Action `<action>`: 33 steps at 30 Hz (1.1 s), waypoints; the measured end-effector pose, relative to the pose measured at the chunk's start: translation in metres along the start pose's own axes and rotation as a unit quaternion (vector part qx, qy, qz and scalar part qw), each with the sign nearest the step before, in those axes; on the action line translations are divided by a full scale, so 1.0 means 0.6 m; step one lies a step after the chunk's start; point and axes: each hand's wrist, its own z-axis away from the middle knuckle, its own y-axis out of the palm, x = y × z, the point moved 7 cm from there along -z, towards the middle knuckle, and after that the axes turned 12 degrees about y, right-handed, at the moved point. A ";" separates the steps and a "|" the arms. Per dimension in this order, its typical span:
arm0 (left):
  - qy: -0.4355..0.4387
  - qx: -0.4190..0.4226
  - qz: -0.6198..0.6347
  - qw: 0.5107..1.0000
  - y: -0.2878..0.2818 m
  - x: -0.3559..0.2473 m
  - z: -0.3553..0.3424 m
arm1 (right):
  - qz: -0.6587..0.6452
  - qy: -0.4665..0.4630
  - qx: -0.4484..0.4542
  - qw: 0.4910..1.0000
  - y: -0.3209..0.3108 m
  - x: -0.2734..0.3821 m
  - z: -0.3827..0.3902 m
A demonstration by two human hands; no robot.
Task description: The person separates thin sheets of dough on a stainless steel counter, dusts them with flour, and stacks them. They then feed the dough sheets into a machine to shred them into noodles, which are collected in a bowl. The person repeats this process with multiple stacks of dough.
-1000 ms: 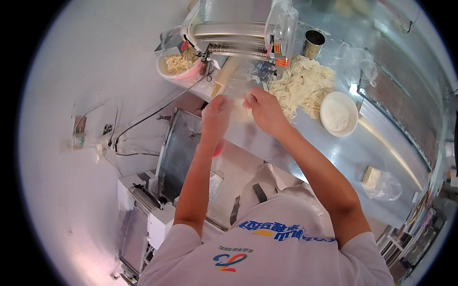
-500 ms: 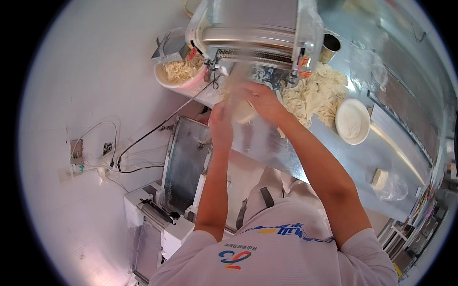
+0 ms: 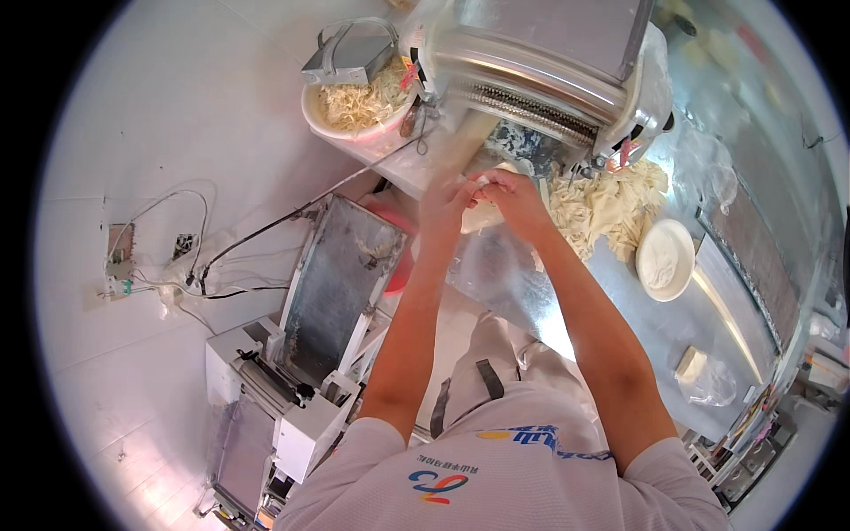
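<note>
My left hand (image 3: 444,202) and my right hand (image 3: 521,202) meet at the table's near edge, below the roller machine (image 3: 531,75). Fingers of both are closed together on a small pale piece of dough (image 3: 482,181). A flat, pale dough sheet (image 3: 481,218) shows just under the hands, partly covered by them. Right of my right hand lies a heap of cut dough strips (image 3: 604,208). Between the machine and my left hand is a blurred, tan, board-like strip (image 3: 469,142).
At the left, a white tub (image 3: 312,108) holds shredded noodles, with a metal box (image 3: 351,58) on top. A white bowl of flour (image 3: 665,260) stands to the right, near a dough block (image 3: 693,365) and clear plastic. Cables (image 3: 301,208) run along the left wall.
The view has shifted, so the machine and table appear farther right. My hands, stacked and blurred before, are now side by side with the fingers meeting.
</note>
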 end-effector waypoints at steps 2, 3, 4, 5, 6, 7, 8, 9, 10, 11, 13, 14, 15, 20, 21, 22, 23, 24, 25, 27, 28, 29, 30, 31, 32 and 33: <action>-0.019 -0.025 0.029 0.999 -0.002 -0.006 0.002 | -0.058 -0.018 0.017 0.998 0.009 0.020 0.017; -0.017 -0.034 0.029 0.999 0.002 -0.005 0.002 | -0.067 -0.007 0.000 0.998 0.005 0.014 0.016; -0.015 -0.043 0.030 0.999 0.004 -0.004 0.002 | -0.077 0.004 -0.016 0.997 0.001 0.009 0.014; -0.022 -0.053 -0.002 0.998 0.003 -0.002 0.007 | -0.086 0.015 -0.032 0.996 -0.003 0.002 0.012; -0.027 -0.059 -0.033 0.997 0.007 -0.007 0.007 | -0.095 0.023 -0.055 0.994 -0.010 -0.007 0.003; -0.032 -0.063 -0.064 0.995 0.011 -0.010 0.006 | -0.104 0.031 -0.078 0.991 -0.013 -0.016 -0.008; -0.014 -0.066 -0.070 0.995 0.018 -0.013 0.002 | -0.113 0.039 -0.102 0.988 -0.020 -0.025 -0.019; 0.004 -0.074 -0.080 0.994 0.015 -0.013 0.004 | -0.056 0.041 -0.131 0.989 -0.018 -0.021 -0.025; 0.020 -0.082 -0.090 0.992 0.009 -0.010 0.010 | 0.002 0.044 -0.159 0.986 -0.015 -0.010 -0.026; 0.036 -0.078 -0.120 0.989 0.002 -0.007 0.012 | 0.060 0.047 -0.187 0.979 -0.015 0.001 -0.023; 0.070 -0.068 -0.177 0.979 -0.015 0.001 0.005 | 0.110 0.052 -0.131 0.984 -0.003 0.027 -0.020; 0.092 -0.072 -0.187 0.975 -0.019 0.002 0.002 | 0.135 0.054 -0.103 0.984 0.001 0.032 -0.020; 0.117 -0.073 -0.194 0.971 -0.016 -0.005 -0.005 | 0.147 0.045 -0.082 0.985 -0.005 0.029 -0.022; 0.020 -0.069 -0.137 0.988 -0.003 0.005 -0.016 | 0.259 0.028 -0.014 0.965 -0.027 0.001 -0.029; 0.009 -0.069 -0.138 0.988 -0.006 0.011 -0.018 | 0.240 0.024 -0.015 0.970 -0.027 0.003 -0.028; -0.002 -0.068 -0.140 0.988 -0.007 0.018 -0.019 | 0.220 0.020 -0.017 0.975 -0.027 0.004 -0.024; -0.010 -0.071 -0.127 0.989 -0.008 0.024 -0.020 | 0.201 0.016 -0.018 0.979 -0.026 0.004 -0.020; -0.018 -0.073 -0.114 0.991 -0.008 0.028 -0.021 | 0.175 -0.003 -0.034 0.984 -0.023 0.013 -0.015; -0.026 -0.076 -0.101 0.992 -0.008 0.033 -0.022 | 0.148 -0.023 -0.049 0.988 -0.017 0.020 -0.010; -0.016 -0.083 -0.097 0.992 -0.009 0.034 -0.025 | 0.090 -0.037 -0.062 0.993 -0.015 0.026 -0.004; -0.011 -0.087 -0.096 0.992 -0.010 0.033 -0.026 | 0.058 -0.032 -0.060 0.996 -0.016 0.022 -0.003; -0.017 -0.083 -0.091 0.992 -0.010 0.035 -0.025 | 0.027 -0.028 -0.058 0.998 -0.017 0.019 -0.003; -0.024 -0.078 -0.085 0.993 -0.006 0.031 -0.026 | 0.052 -0.022 -0.058 0.997 -0.020 0.020 -0.002; -0.030 -0.072 -0.079 0.994 -0.003 0.026 -0.026 | 0.077 -0.016 -0.057 0.995 -0.026 0.022 0.001; -0.029 -0.058 -0.101 0.993 -0.001 0.018 -0.026 | 0.103 -0.010 -0.056 0.993 -0.030 0.023 0.004; -0.027 -0.043 -0.122 0.991 0.000 0.003 -0.027 | 0.121 -0.038 -0.074 0.989 -0.036 0.026 0.008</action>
